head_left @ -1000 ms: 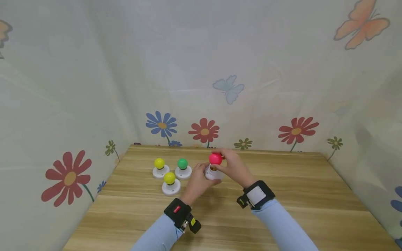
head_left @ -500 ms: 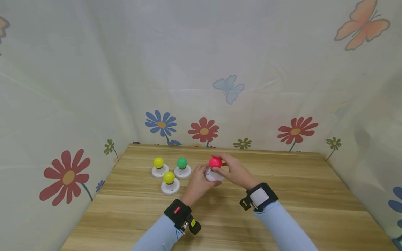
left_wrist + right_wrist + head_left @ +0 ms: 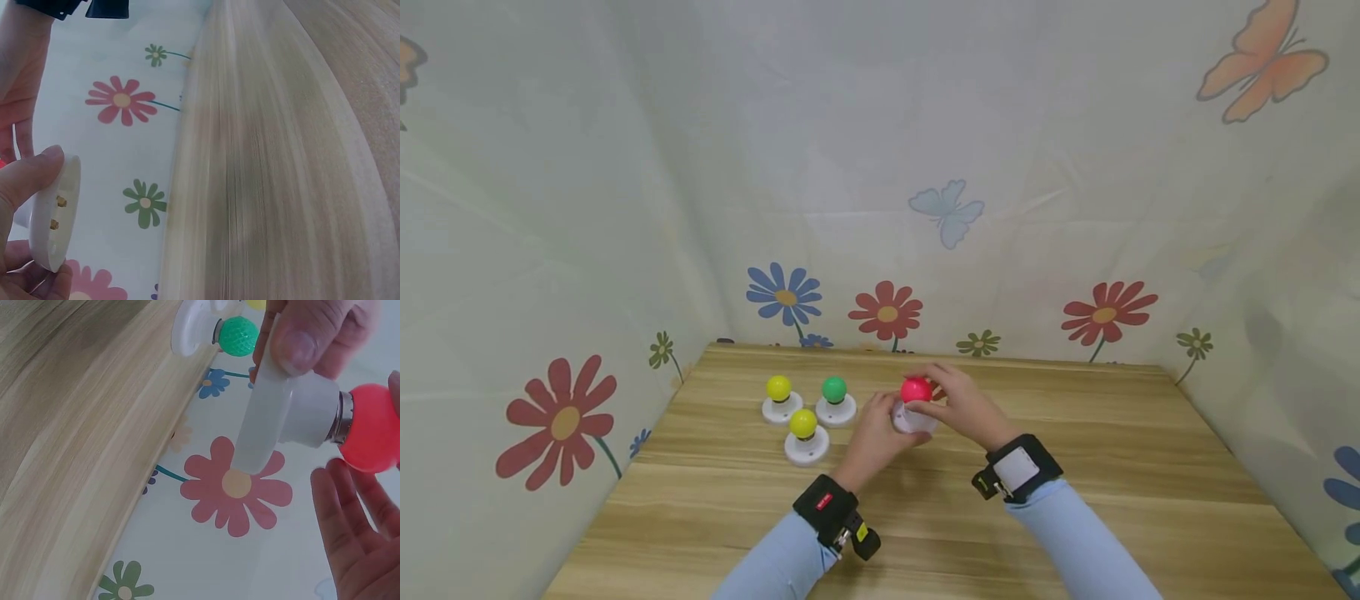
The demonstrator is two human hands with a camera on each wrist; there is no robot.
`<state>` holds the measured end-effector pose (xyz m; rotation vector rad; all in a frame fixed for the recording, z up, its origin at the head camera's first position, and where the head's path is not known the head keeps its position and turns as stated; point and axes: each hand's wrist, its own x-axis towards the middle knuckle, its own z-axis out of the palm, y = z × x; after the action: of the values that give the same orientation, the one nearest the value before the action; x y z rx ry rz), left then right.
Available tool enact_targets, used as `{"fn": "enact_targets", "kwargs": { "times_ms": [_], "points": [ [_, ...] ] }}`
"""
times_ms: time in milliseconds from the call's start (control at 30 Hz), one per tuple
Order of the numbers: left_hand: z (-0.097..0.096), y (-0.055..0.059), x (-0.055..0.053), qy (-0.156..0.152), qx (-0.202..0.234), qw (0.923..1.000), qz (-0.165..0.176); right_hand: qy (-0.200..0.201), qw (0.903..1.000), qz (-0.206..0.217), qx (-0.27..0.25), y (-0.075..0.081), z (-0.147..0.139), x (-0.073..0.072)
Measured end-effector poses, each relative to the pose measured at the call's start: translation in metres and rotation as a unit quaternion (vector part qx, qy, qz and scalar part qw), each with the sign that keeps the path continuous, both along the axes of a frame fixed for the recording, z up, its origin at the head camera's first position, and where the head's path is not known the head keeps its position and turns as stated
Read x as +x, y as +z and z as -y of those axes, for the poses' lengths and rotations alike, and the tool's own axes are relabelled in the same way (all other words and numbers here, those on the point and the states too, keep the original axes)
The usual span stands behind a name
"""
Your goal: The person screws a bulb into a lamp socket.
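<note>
A white round lamp holder (image 3: 914, 420) is gripped by my left hand (image 3: 872, 437), thumb on the near side and fingers on the far side. Its underside with two brass screws (image 3: 61, 201) faces the left wrist camera, lifted off the table. A red light bulb (image 3: 916, 389) sits in the holder's socket (image 3: 307, 411), a narrow metal band of its cap (image 3: 342, 419) showing between them. Thumb and fingers of my right hand (image 3: 964, 408) pinch the red bulb from the sides; in the right wrist view several of its fingers (image 3: 353, 506) extend below the bulb.
Left of my hands, on the wooden table (image 3: 1075, 467), stand a yellow bulb (image 3: 778, 387) at the back, a green bulb (image 3: 834, 389) and a nearer yellow bulb (image 3: 802, 424), each in a white holder. A flowered curtain (image 3: 820, 167) rises behind the table's back edge.
The red bulb has come down into the holder; its gold thread, visible a second ago, is now mostly hidden. My right hand has lowered slightly with it. My left hand keeps its grip.
</note>
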<state>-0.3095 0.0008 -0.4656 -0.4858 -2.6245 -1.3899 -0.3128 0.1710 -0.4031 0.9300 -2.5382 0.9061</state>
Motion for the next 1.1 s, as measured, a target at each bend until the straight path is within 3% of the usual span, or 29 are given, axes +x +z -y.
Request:
{"fn": "enact_targets", "kwargs": {
  "times_ms": [133, 233, 333, 533, 667, 867, 1100],
  "points": [
    [-0.001, 0.001, 0.001, 0.000, -0.005, 1.0000, 0.003, -0.040, 0.9990, -0.015, 0.006, 0.000, 0.003, 0.002],
    [0.000, 0.000, 0.000, -0.004, 0.000, 1.0000, -0.003, -0.040, 0.9991, -0.008, 0.009, -0.001, 0.002, 0.002],
    [0.001, 0.000, -0.001, -0.010, 0.001, 0.9999, -0.011, -0.009, 0.9998, 0.002, 0.017, -0.001, 0.000, 0.001],
    [0.002, -0.001, -0.002, -0.012, -0.002, 0.9998, -0.015, 0.092, 0.9951, 0.034, 0.008, 0.002, -0.009, 0.000],
    [0.001, -0.001, -0.002, -0.006, -0.005, 0.9999, -0.007, 0.112, 0.9923, 0.054, -0.001, 0.003, -0.012, 0.000],
    [0.000, -0.004, -0.003, -0.005, -0.006, 1.0000, -0.006, 0.091, 0.9947, 0.047, -0.004, 0.003, -0.013, 0.001],
    [-0.002, -0.008, -0.002, -0.010, 0.003, 0.9999, -0.005, -0.006, 0.9996, 0.019, 0.019, 0.002, -0.007, 0.001]
  ]
}}
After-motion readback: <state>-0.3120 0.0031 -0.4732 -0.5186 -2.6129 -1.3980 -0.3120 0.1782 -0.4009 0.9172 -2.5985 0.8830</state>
